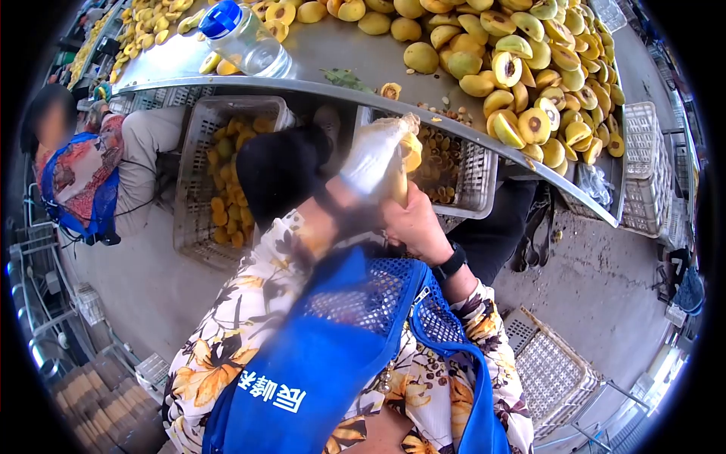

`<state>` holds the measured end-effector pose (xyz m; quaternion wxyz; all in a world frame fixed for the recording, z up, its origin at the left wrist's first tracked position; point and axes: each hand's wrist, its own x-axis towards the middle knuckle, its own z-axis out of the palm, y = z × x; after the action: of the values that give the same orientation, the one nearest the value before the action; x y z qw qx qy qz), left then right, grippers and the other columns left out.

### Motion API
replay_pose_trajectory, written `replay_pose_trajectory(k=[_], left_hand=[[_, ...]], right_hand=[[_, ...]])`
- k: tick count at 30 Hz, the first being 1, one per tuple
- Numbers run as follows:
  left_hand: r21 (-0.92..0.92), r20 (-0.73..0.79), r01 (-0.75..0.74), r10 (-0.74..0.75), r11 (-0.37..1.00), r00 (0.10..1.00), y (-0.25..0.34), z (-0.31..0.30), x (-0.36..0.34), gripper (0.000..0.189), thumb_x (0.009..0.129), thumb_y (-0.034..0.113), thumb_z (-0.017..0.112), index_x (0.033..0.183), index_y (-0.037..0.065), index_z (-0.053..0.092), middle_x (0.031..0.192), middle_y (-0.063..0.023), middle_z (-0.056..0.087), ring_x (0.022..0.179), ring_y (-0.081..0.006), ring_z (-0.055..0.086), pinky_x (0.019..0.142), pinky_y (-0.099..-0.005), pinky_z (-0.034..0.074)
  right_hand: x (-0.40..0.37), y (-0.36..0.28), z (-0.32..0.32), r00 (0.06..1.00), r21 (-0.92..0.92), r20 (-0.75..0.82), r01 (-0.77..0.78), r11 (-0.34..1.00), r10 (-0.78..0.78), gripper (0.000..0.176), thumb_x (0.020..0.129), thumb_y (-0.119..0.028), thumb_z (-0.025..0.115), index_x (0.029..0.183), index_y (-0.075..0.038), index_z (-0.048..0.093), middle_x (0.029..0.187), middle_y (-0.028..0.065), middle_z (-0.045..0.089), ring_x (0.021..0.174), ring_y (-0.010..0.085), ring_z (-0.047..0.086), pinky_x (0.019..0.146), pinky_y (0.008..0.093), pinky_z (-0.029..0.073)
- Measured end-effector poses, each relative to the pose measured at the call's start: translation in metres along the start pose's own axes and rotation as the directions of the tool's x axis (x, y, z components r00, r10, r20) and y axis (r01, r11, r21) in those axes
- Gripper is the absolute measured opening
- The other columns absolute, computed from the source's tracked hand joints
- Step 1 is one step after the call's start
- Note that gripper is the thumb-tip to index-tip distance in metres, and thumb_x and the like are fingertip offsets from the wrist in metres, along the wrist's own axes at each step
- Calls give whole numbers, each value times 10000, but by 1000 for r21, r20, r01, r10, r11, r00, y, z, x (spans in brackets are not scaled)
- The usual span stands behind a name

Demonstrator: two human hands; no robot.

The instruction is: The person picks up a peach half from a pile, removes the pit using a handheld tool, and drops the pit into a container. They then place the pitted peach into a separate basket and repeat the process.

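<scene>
My left hand (378, 147), in a whitish glove, is closed around a yellow fruit piece (411, 151) just beyond the table's near edge. My right hand (416, 223), bare with a black watch at the wrist, grips a pale yellowish handle (396, 181) whose upper end meets the fruit. The tool's tip is hidden between the hands. Below them is a crate (484, 181) holding small round pieces. On the metal table (325, 47) lies a large heap of halved yellow fruit (535, 125), several with brown centres.
A bottle with a blue lid (253, 49) rests on the table. To the left stands a crate (185, 189) of fruit halves, beside a seated person (83, 166). Stacked crates (641, 166) stand at right; another crate (552, 363) is on the floor at lower right.
</scene>
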<state>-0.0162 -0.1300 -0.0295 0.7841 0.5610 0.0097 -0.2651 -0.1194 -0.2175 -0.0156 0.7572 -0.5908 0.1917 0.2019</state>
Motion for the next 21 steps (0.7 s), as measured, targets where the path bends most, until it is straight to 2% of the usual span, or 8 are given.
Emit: replay_pose_trajectory(k=[9,11,13,15,16,17,19,21], left_hand=[[-288,-73,-32,12,957,997,-23,-13,24,272,874,247,597,982,-1,574,796,-92,604,705,-187,597,553,-273,483],[-621,-136,162,-309,767,941,19,-17,16,353,873,396,566,920,46,554,796,-97,610,690,-215,607,524,-291,491],[-502,-124,52,-131,863,984,43,-81,16,335,894,412,529,898,78,552,766,-100,614,615,-224,611,458,-279,463],[-106,-377,-231,176,967,910,77,-115,-1,348,905,410,510,913,71,593,726,-98,624,627,-225,622,499,-281,489],[549,-511,-176,495,817,703,88,-123,-7,405,875,449,536,970,72,647,760,-116,652,667,-237,640,592,-294,514],[892,-447,308,532,332,719,119,-125,-22,454,820,484,588,1023,84,663,876,-127,669,760,-264,649,718,-319,512],[922,-125,363,783,-136,609,120,-157,-19,456,802,483,593,1062,113,644,999,-121,652,885,-290,631,794,-364,490],[962,-269,231,676,147,687,135,-104,-24,442,835,467,554,1107,124,616,1076,-115,632,958,-293,614,801,-369,490]], right_hand=[[7,1,-25,895,539,445,-277,796,11,121,896,-89,519,999,-79,456,561,-55,308,415,54,264,357,219,238],[8,10,-33,844,623,513,-238,745,-160,139,901,-100,522,1020,-85,454,556,-62,282,416,51,245,357,216,224],[4,7,-44,852,612,502,-229,757,-149,140,872,-119,564,992,-69,511,565,-54,367,440,74,335,383,243,301],[7,8,-44,972,20,235,-5,1000,0,169,836,-160,606,937,-36,551,606,12,485,490,135,449,448,291,385],[10,12,-45,998,-318,64,21,948,-1,194,817,-181,627,910,-20,571,626,46,544,515,166,506,481,316,427],[24,41,-57,989,-615,-21,102,782,-146,284,762,-236,666,861,22,596,740,171,629,649,262,605,611,363,477],[23,42,-60,992,-581,-83,30,814,-95,319,758,-250,669,884,32,589,746,201,622,662,291,611,622,377,479],[22,42,-60,986,-563,-142,-7,826,-88,337,757,-257,668,897,37,582,747,212,620,664,304,614,627,385,481]])
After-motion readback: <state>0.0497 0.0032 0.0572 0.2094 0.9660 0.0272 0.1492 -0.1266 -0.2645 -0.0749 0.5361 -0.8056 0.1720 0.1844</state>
